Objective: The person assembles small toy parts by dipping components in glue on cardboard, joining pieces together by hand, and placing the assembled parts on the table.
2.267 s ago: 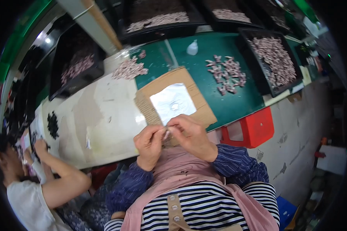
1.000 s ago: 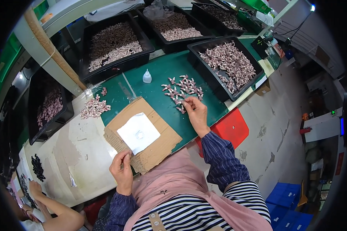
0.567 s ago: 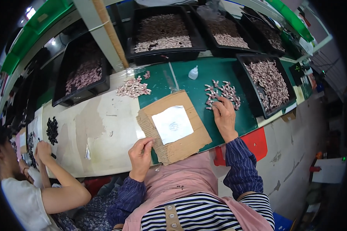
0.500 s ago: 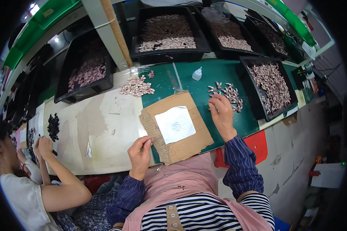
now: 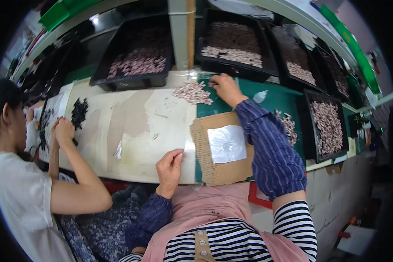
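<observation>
My right hand (image 5: 228, 90) reaches across the green mat to a few small dark-pink pieces (image 5: 212, 83) beside a pile of pale pink pieces (image 5: 192, 92). Its fingertips are drawn together at those pieces; whether one is between them is hidden. Near the front edge, my left hand (image 5: 169, 169) is just left of a piece of brown cardboard (image 5: 204, 153), its thumb and forefinger pinched together. Anything in that pinch is too small to make out. On the cardboard lies a white square sheet (image 5: 227, 144). My right sleeve covers part of the cardboard's right side.
More pink pieces (image 5: 288, 126) lie right of my forearm, beside a filled black tray (image 5: 308, 131). A small white bottle (image 5: 260, 96) lies on the mat. Black trays (image 5: 131, 83) line the back behind a post (image 5: 179, 39). At left a co-worker's hands (image 5: 64, 131) work near black pieces (image 5: 79, 113).
My right hand has gone from the right-hand pieces over to the few pieces beside the left pile. My left hand has moved slightly away from the cardboard. The view has shifted left.
</observation>
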Available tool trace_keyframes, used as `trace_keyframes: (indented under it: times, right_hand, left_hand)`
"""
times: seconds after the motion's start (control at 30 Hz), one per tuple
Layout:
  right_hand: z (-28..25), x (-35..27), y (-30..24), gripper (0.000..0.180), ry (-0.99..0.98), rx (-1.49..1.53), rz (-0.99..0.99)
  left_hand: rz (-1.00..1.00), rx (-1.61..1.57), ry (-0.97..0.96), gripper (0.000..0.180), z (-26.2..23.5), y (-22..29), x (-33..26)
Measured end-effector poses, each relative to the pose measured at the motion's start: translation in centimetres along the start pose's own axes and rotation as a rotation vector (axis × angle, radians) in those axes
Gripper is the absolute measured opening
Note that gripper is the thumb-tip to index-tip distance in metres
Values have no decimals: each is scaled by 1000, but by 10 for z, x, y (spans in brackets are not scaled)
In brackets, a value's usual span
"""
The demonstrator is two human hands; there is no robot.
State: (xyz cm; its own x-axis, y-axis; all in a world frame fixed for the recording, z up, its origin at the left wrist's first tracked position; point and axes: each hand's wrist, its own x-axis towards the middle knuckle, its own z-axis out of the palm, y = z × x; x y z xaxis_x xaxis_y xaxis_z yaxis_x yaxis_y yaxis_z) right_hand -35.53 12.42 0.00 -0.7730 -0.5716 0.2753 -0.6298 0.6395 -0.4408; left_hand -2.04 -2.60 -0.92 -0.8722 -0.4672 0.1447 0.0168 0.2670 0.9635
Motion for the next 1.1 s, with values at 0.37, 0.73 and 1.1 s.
trace_keyframes:
  times: [0.37, 0.73, 1.1]
  right_hand:
    - [-21, -37, 19, 12, 44, 106, 207]
    - [-42, -49, 31, 24, 25, 175, 216]
    - [-41, -47, 11, 16, -26, 51, 137]
  left_hand:
    - [147, 577, 208, 16, -48, -7, 58]
    - [176, 468, 223, 7, -39, -19, 64]
    - [89, 284, 280, 14, -40, -25, 63]
